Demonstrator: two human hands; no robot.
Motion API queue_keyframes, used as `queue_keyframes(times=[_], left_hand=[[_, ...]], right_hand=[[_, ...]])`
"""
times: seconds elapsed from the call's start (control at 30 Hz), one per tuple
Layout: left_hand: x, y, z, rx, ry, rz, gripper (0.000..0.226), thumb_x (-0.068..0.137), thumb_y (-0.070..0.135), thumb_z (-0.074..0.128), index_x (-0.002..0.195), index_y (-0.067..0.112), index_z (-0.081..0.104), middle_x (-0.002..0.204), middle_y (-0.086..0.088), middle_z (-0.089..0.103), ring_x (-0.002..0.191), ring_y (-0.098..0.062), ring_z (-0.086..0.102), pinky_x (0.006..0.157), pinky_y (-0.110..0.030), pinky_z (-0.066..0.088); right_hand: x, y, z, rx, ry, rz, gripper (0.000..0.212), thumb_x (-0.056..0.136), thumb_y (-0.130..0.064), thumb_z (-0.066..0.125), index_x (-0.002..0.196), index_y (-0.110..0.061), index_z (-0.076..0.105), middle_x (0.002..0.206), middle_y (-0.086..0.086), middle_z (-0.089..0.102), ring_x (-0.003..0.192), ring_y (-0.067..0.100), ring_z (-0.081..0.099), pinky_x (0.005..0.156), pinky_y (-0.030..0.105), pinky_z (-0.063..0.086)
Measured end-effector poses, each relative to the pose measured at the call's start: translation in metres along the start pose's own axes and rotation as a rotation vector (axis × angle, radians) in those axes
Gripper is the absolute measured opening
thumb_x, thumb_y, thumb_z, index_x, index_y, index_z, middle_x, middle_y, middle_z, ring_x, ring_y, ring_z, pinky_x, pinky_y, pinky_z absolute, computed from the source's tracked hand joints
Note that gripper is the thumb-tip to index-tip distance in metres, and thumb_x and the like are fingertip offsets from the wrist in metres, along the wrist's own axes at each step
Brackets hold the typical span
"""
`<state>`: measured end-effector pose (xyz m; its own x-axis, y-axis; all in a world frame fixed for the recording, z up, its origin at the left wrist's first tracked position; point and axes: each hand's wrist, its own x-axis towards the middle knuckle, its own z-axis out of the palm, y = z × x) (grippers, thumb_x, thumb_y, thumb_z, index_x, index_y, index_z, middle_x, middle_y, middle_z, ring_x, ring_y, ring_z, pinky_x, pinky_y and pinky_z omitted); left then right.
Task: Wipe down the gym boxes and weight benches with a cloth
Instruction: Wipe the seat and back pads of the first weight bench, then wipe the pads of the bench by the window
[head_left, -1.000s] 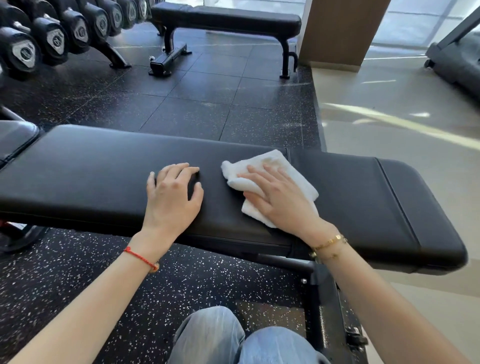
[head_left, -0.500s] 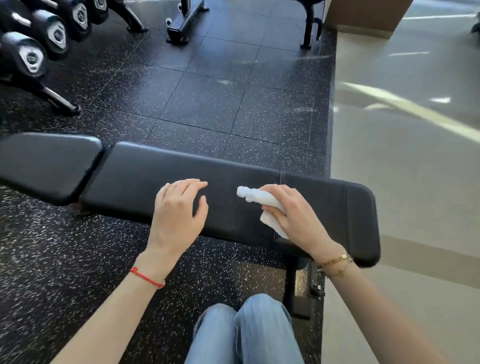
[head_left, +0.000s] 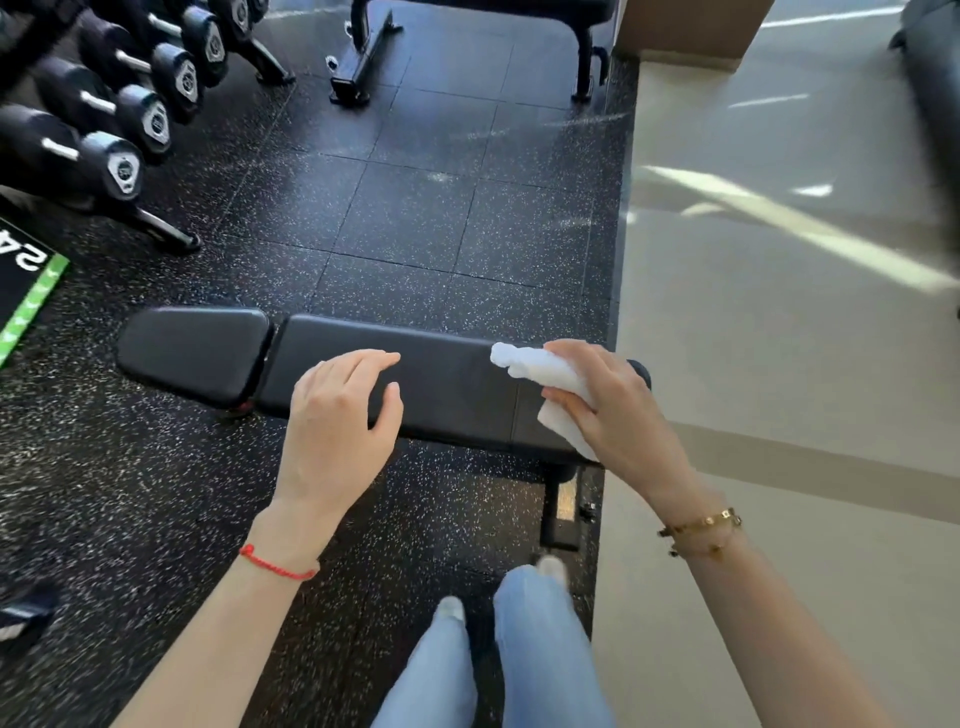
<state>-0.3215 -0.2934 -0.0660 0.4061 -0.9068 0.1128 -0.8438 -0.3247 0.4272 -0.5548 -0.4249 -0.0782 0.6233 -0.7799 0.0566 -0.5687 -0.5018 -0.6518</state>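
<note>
Weight bench (head_left: 447, 384) lies crosswise ahead; dumbbell rack (head_left: 119, 119) behind-left, another bench (head_left: 363, 57) (partly cropped) behind.

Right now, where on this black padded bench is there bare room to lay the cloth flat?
Bare padding lies between the left hand and the right hand gripping the white cloth; the short seat pad is bare too. The black padded bench's right end is crowded.

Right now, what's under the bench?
Under the bench: speckled black floor and a metal leg. The pad and both hands hide the rest of the frame.
</note>
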Motion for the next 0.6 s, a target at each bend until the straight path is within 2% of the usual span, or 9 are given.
queue_keyframes(times=[0.23, 0.43, 0.6], left_hand=[[0.002, 0.057, -0.006, 0.029, 0.060, -0.041, 0.031, 0.095, 0.017, 0.056, 0.124, 0.012, 0.064, 0.123, -0.003, 0.067, 0.114, -0.024, 0.061, 0.107, -0.046, 0.042], [0.007, 0.155, 0.046, 0.025, 0.160, -0.185, 0.030, 0.095, 0.017, 0.056, 0.123, 0.011, 0.065, 0.122, -0.004, 0.067, 0.112, -0.025, 0.062, 0.105, -0.047, 0.044], [0.020, 0.255, 0.092, -0.002, 0.224, -0.326, 0.030, 0.095, 0.017, 0.055, 0.122, 0.011, 0.065, 0.122, -0.005, 0.067, 0.111, -0.026, 0.062, 0.103, -0.047, 0.045]], right_hand=[[0.007, 0.032, -0.053, 0.013, 0.000, -0.053, 0.038, 0.095, -0.026, 0.063, 0.132, -0.017, 0.055, 0.122, 0.002, 0.062, 0.105, 0.024, 0.056, 0.092, 0.039, 0.045], [0.030, 0.113, -0.114, 0.019, -0.111, -0.190, 0.038, 0.096, -0.030, 0.062, 0.132, -0.019, 0.054, 0.120, 0.000, 0.062, 0.103, 0.021, 0.056, 0.088, 0.028, 0.040], [0.050, 0.185, -0.192, -0.020, -0.235, -0.275, 0.038, 0.096, -0.029, 0.062, 0.131, -0.017, 0.054, 0.120, 0.004, 0.063, 0.102, 0.027, 0.058, 0.091, 0.040, 0.046]])
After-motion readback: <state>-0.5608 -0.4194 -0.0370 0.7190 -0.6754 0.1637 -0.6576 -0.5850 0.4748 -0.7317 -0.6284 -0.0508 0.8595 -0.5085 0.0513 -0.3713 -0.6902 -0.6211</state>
